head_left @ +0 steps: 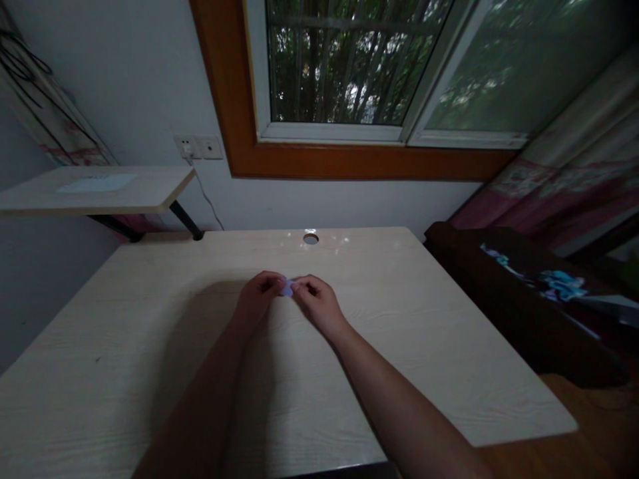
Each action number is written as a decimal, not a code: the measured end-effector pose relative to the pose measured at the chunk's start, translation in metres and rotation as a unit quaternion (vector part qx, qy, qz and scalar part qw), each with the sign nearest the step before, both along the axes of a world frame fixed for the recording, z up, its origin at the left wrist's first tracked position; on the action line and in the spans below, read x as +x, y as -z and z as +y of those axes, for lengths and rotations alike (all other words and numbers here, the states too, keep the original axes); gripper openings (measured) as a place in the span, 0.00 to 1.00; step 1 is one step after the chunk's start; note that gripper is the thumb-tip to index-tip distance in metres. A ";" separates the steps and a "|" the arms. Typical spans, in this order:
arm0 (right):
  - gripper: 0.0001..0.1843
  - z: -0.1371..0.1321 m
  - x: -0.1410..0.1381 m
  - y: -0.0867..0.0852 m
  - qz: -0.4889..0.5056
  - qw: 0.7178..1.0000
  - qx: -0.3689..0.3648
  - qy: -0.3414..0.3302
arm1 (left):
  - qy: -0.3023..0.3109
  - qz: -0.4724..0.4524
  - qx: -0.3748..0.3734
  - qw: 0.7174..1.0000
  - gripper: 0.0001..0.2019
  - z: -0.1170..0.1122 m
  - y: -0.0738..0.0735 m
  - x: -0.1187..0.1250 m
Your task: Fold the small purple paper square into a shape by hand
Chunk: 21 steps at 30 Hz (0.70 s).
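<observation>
A small pale purple piece, perhaps paper (287, 288), is held between my two hands over the middle of the desk. My left hand (258, 293) pinches its left side between thumb and fingers. On the other side, my right hand (319, 301) grips the right edge in the same way. Most of the piece is covered by the fingertips, so its full shape cannot be made out. Both forearms reach forward low over the light wooden desk (409, 359).
A round cable hole (311, 239) sits near the desk's back edge. At the left rises a small shelf (164, 193) on black legs, with a pale sheet (97, 183) on it. A dark object's edge (349, 471) shows at the bottom. Dark furniture (499, 286) stands right of the desk.
</observation>
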State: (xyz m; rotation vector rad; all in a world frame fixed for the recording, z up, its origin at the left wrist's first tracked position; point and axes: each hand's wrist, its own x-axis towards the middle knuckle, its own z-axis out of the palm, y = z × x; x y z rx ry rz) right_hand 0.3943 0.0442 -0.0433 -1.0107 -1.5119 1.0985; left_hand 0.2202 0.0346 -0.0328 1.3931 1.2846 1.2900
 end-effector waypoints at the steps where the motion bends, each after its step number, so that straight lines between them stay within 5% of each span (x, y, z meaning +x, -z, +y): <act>1: 0.14 0.000 0.000 -0.001 -0.003 1.000 0.006 0.002 | 0.011 -0.011 0.001 1.000 0.12 0.000 0.000 0.001; 21: 0.11 -0.006 0.001 -0.010 -0.077 0.992 0.088 0.040 | 0.060 0.044 -0.014 0.997 0.13 0.001 0.007 0.001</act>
